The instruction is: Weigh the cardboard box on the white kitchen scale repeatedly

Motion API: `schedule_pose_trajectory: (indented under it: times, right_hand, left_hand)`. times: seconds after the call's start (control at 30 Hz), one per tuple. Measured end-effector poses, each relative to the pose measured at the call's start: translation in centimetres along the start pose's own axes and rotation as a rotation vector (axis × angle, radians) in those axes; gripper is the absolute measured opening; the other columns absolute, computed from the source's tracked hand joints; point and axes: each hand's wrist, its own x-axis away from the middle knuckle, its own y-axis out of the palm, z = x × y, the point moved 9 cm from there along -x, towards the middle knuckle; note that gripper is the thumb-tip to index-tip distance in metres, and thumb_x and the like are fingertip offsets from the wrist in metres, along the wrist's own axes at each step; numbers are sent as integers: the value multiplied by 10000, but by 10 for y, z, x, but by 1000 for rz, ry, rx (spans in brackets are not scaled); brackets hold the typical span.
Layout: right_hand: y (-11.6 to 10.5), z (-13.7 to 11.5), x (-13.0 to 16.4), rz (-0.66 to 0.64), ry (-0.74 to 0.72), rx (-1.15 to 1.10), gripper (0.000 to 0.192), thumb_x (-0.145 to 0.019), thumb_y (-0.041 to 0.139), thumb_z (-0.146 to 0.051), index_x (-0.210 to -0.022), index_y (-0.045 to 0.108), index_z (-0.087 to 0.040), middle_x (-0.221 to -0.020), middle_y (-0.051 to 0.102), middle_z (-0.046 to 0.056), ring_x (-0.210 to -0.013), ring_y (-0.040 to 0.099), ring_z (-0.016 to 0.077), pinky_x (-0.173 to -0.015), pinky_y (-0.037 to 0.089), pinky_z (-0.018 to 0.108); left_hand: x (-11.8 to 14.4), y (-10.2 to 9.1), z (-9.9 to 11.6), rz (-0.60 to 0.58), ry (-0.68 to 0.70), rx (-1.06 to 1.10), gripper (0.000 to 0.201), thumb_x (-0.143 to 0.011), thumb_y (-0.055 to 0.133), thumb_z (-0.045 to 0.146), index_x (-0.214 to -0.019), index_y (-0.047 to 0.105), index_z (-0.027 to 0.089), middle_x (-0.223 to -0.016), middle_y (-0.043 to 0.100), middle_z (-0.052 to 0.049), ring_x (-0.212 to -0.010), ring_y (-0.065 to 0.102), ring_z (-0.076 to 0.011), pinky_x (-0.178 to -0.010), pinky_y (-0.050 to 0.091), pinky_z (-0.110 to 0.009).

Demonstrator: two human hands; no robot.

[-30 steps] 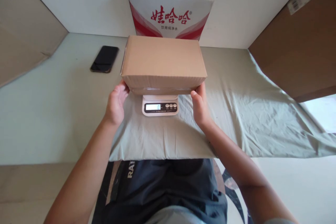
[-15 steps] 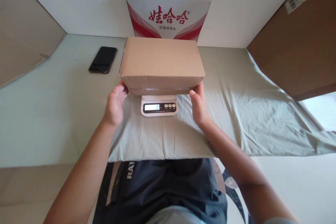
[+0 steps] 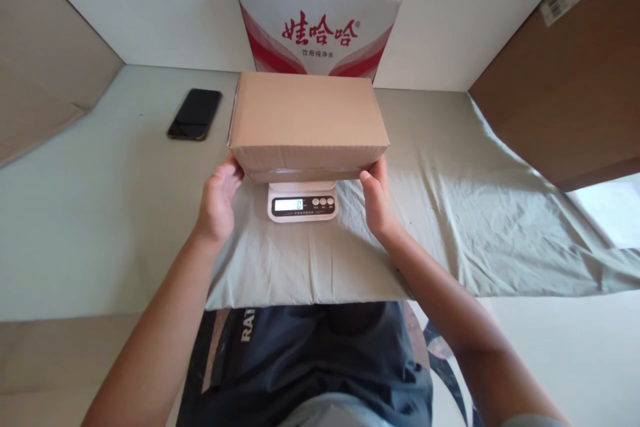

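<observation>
Two bare hands were seen at the near lower corners of a plain brown rectangular cardboard box, the left hand pressed against its left end and the right hand against its right end, so that the box was clasped between them with the fingers curled underneath and partly hidden. The box was positioned directly above a small white digital kitchen scale, whose platform was covered by it; whether the box's weight was borne by the platform or by the hands could not be told. A zero was displayed on the scale's lit screen, which was left visible below the box's near edge. The scale was set on a pale grey-green cloth spread over the middle and right of the light worktop, the cloth's folded near edge lying along the worktop's near edge. A black smartphone was laid flat toward the far left part of the worktop, well apart from the box. A white carton printed with red characters was stood against the far edge, just behind the box. A large brown cardboard panel was leaned at the far right corner.
</observation>
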Motion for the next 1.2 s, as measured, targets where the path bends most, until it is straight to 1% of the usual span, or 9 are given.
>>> schedule_pose_trajectory:
  times: [0.13,0.37,0.57,0.67,0.73,0.8,0.9,1.03,1.2]
  right_hand:
    - [0,2,0,-4,3,24,790,-980,604,-816,-1639,509,-392,-1714,630,97,-1682,501,383,-1451,416,630]
    - [-2,5,0,10,7,12,793,-971,641,-815,-1629,538,-386,-1728,633,90,-1676,516,385,-1458,422,639]
    - [0,1,2,-12,-46,-46,727,-1022,637,-751,-1646,553,-387,-1776,597,75,-1688,526,397,-1476,383,655]
    - [-4,5,1,21,-31,-88,691,-1036,608,-757,-1632,576,-409,-1815,563,32,-1763,442,380,-1505,333,645]
    - [-14,9,0,102,-9,-120,685,-1030,588,-784,-1618,584,-433,-1844,529,-6,-1813,366,363,-1532,269,647]
    - [-27,13,-2,211,17,-151,710,-1007,577,-821,-1610,580,-446,-1864,500,-25,-1832,335,350,-1547,220,650]
    - [-42,17,-6,296,53,-189,789,-949,588,-874,-1595,583,-422,-1866,493,-1,-1839,329,345,-1546,216,644]
    - [-49,22,-10,330,91,-199,830,-910,600,-893,-1582,600,-406,-1862,498,13,-1852,301,341,-1543,218,643]
    - [-48,32,-10,364,118,-198,829,-898,602,-897,-1565,610,-405,-1867,490,10,-1853,301,332,-1547,221,628]
  left_hand:
    - [0,-4,-2,32,10,5,594,-976,643,824,-1091,872,288,-1378,860,-84,-1573,612,-455,-1425,378,-661]
    - [-2,-8,-6,4,29,-34,581,-998,631,814,-1171,903,330,-1407,855,-90,-1566,644,-420,-1405,446,-596]
    - [-1,-7,-6,27,-2,-23,696,-959,665,845,-1198,898,234,-1452,833,-171,-1600,610,-469,-1431,376,-665]
    - [-2,-9,-3,61,21,-11,791,-936,662,879,-1263,884,193,-1509,803,-205,-1628,585,-473,-1449,333,-677]
    - [-5,-13,-1,70,48,10,799,-937,647,891,-1338,872,237,-1579,776,-162,-1664,557,-446,-1467,314,-647]
    - [-10,-19,-2,71,65,30,796,-919,655,909,-1407,855,314,-1661,732,-87,-1714,498,-421,-1485,291,-623]
    - [-17,-34,-7,99,80,50,783,-886,679,926,-1445,844,403,-1719,684,-11,-1758,429,-413,-1501,239,-644]
    - [-23,-43,-14,93,97,47,783,-904,649,932,-1467,829,419,-1744,655,-1,-1761,427,-400,-1509,212,-641]
    - [-30,-47,-22,114,91,52,818,-868,660,953,-1449,836,406,-1739,659,-11,-1749,446,-390,-1500,251,-619]
